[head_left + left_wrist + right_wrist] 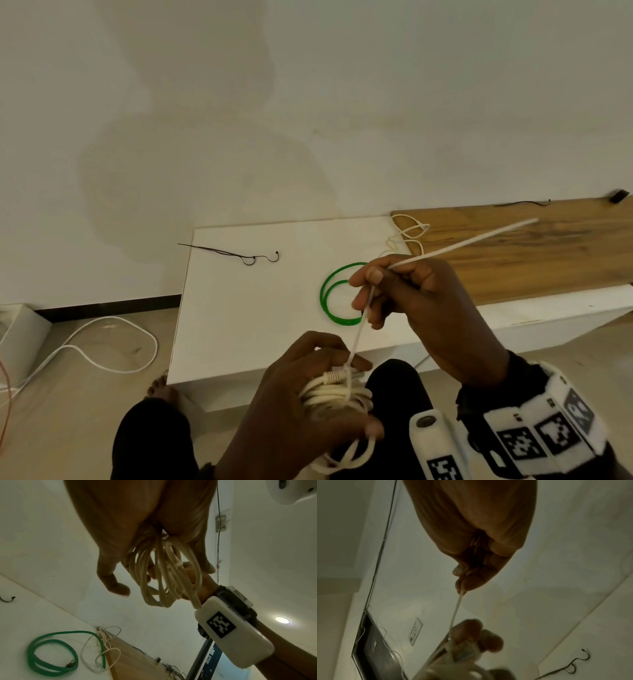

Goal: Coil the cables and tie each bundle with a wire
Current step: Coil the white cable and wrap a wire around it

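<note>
My left hand (308,394) grips a coiled cream cable bundle (337,397) above my lap; the same bundle (164,577) hangs from its curled fingers in the left wrist view. A white tie wire (455,245) loops around the bundle and runs up through my right hand (387,291), which pinches it between thumb and fingers. In the right wrist view the tie wire (456,609) is taut from the pinching fingertips down to the bundle. A green cable coil (337,298) lies on the white table (239,308), partly hidden behind my right hand.
A black tie wire (239,255) lies at the table's far left. A loose cream cable (409,233) sits where the white table meets a wooden board (531,250). Another black wire (522,203) lies on the board. A white cable (102,346) trails on the floor at left.
</note>
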`<state>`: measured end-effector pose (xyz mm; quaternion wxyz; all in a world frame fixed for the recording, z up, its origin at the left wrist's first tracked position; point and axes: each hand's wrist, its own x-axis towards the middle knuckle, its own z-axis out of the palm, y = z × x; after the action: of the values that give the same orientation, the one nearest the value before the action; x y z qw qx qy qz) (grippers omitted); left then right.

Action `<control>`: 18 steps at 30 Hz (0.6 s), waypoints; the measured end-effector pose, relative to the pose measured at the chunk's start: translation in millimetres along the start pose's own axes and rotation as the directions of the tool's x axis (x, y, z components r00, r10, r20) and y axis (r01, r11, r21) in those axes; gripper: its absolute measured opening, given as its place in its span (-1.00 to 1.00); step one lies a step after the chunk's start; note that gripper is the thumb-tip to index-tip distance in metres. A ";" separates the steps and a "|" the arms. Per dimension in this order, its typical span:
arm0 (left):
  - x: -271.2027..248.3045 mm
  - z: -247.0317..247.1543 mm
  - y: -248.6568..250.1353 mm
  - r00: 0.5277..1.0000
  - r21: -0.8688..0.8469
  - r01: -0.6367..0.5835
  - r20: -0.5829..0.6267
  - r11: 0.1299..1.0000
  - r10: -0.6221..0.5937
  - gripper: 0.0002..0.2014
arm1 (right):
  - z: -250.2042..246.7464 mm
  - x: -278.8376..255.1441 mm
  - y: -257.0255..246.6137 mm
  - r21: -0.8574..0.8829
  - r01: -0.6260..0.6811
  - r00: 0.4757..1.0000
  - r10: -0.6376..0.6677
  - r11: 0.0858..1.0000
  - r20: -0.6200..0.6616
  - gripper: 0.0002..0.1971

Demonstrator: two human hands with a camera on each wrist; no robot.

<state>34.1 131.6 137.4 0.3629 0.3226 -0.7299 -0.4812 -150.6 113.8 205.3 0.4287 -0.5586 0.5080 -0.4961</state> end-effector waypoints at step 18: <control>20.4 -1.2 -22.4 0.963 -0.117 0.248 0.134 0.962 -0.232 -0.77 | -5.0 10.6 34.7 0.161 -0.105 0.973 0.135 0.981 -0.188 -0.71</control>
<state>27.1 106.9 121.3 0.2782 0.3545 -0.6721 -0.5875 -160.6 99.4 173.1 0.4461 -0.4411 0.5423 -0.5589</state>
